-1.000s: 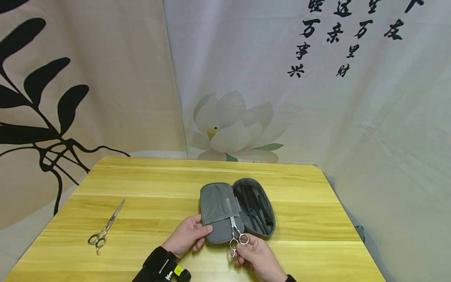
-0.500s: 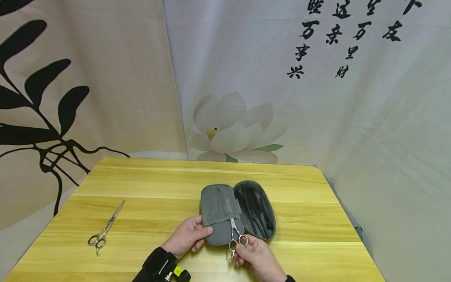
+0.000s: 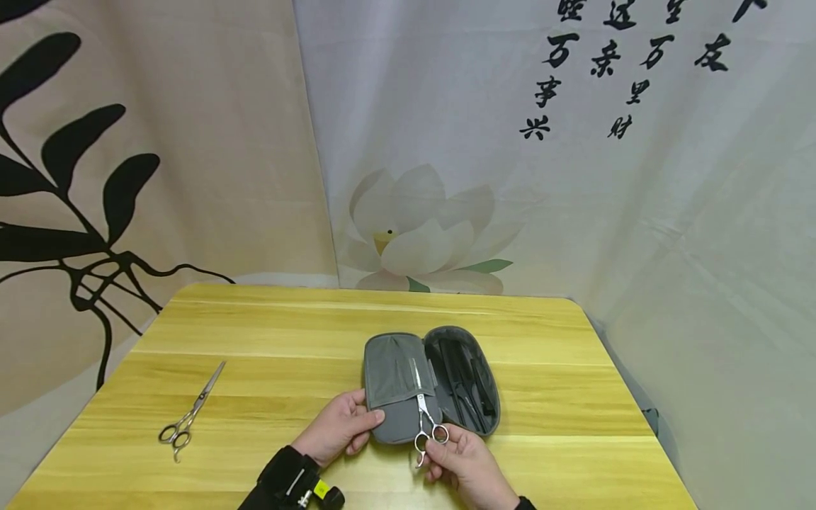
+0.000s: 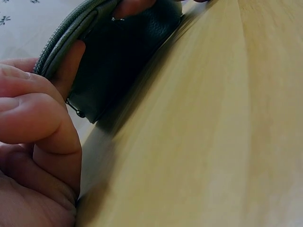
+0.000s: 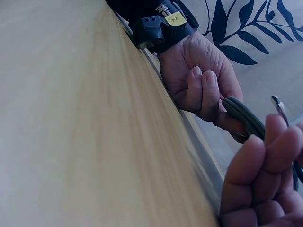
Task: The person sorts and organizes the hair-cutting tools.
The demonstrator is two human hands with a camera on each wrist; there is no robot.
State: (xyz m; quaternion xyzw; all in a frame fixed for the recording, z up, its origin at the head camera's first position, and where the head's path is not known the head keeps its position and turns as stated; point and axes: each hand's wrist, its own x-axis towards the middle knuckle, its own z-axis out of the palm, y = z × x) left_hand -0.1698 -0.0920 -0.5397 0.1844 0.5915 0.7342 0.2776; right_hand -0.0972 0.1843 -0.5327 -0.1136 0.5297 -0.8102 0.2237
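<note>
An unzipped grey case (image 3: 400, 425) lies spread in front of me in the head view. My left hand (image 3: 341, 425) pinches the left flap's lower edge, thumb on top; in the left wrist view its fingers (image 4: 73, 66) reach under the zipped rim. Silver scissors (image 3: 422, 407) slant over this flap, blades up against its pocket (image 3: 392, 368). Whether the blades sit inside the pocket or on top, I cannot tell. My right hand (image 3: 468, 464) holds the finger rings between thumb and fingers; the right wrist view shows its curled fingers (image 5: 244, 161).
Several dark tools (image 3: 455, 368) are tucked in the case's deeper right half. A second pair of scissors (image 3: 191, 418) lies on the left of the wooden table (image 3: 287, 333). Behind the table hangs a printed cloth (image 3: 561, 212).
The scissors' blades show brighter and more plainly against the pocket than before. The case sits very slightly lower in view than a second ago. Both hands keep nearly the same place and grip.
</note>
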